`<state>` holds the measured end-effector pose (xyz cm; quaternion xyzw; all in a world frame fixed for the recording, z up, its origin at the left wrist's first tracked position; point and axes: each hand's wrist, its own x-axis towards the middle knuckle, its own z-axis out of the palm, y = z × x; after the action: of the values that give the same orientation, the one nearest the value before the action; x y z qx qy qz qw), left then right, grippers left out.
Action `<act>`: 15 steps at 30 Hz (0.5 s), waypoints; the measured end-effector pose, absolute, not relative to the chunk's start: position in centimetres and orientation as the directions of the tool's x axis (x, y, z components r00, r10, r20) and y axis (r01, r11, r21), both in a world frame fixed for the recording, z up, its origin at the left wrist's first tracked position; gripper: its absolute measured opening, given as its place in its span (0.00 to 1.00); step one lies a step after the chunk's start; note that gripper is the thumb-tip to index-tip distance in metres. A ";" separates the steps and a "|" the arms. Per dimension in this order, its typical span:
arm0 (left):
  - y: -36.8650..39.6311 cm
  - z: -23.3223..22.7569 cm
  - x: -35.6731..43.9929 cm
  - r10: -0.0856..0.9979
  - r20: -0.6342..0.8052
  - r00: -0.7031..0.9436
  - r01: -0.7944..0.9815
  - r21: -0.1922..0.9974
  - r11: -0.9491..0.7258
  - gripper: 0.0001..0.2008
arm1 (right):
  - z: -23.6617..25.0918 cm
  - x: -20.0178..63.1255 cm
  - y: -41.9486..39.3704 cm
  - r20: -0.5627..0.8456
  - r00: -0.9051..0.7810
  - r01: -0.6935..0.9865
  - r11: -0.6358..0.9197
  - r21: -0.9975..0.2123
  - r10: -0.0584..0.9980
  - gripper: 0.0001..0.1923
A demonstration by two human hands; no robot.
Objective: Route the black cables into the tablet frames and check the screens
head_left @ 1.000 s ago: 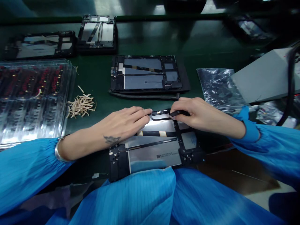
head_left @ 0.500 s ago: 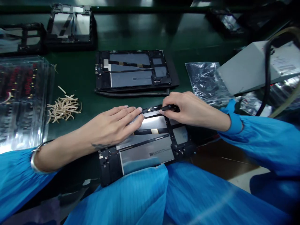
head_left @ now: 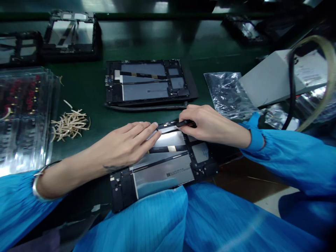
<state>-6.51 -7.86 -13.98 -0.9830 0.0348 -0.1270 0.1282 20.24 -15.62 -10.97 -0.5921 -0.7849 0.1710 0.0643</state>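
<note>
An opened tablet lies at the front edge of the bench, its silver battery and dark ribbon cables exposed. Across its upper left part rests my left hand, fingers stretched out and fingertips at the far edge. My right hand is closed around a small black tool, whose tip meets the tablet's far edge right of my left fingertips. The tool's exact kind cannot be made out, as the fingers cover most of it.
Behind lies a second opened tablet with a black strip before it. Stacked tablets stand at the back left. Clear trays and a pile of beige strips are left; a plastic bag and white box right.
The view has shifted slightly, so the bench things sit a little lower and further left. My right hand with the black tool has come slightly closer to my left fingertips.
</note>
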 end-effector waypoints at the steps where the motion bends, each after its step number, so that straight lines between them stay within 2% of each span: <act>1: -7.8 -13.9 -6.5 -0.105 0.239 0.965 -0.038 -0.269 -0.962 0.19 | -11.0 20.2 -15.6 -0.103 -0.289 0.908 0.238 -0.345 0.952 0.06; 5: -7.7 -13.2 -6.1 -0.138 0.226 0.964 -0.060 -0.320 -0.946 0.19 | -11.3 20.3 -15.4 -0.120 -0.283 0.912 0.228 -0.340 0.952 0.06; 7: -7.8 -12.8 -5.6 -0.119 0.187 0.975 -0.052 -0.328 -0.943 0.20 | -11.4 20.3 -15.4 -0.096 -0.298 0.910 0.252 -0.328 0.950 0.06; 8: -7.9 -12.6 -5.2 -0.098 0.154 0.983 -0.043 -0.326 -0.944 0.21 | -11.3 20.3 -15.5 -0.043 -0.303 0.907 0.275 -0.320 0.952 0.05; 10: -8.1 -12.2 -4.2 -0.050 0.089 0.995 -0.019 -0.317 -0.948 0.23 | -10.9 19.9 -16.4 0.153 -0.269 0.892 0.306 -0.334 0.951 0.05; 12: -8.3 -11.7 -3.1 -0.021 0.054 0.998 -0.004 -0.303 -0.953 0.22 | -10.2 19.1 -18.2 0.348 -0.175 0.817 0.333 -0.471 0.921 0.07; 13: -8.4 -11.5 -2.6 -0.016 0.045 0.999 -0.002 -0.292 -0.956 0.22 | -10.0 18.4 -19.4 0.390 -0.133 0.730 0.356 -0.583 0.911 0.08; 15: -8.2 -11.3 -1.8 -0.005 0.015 1.000 -0.001 -0.248 -0.969 0.22 | -10.0 16.8 -22.1 0.373 -0.124 0.510 0.382 -0.771 0.919 0.15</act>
<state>-1.78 -8.20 -11.29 -0.9921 0.0014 -0.0079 0.1251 16.76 -22.05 -10.04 -0.5024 -0.7110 0.2379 0.4307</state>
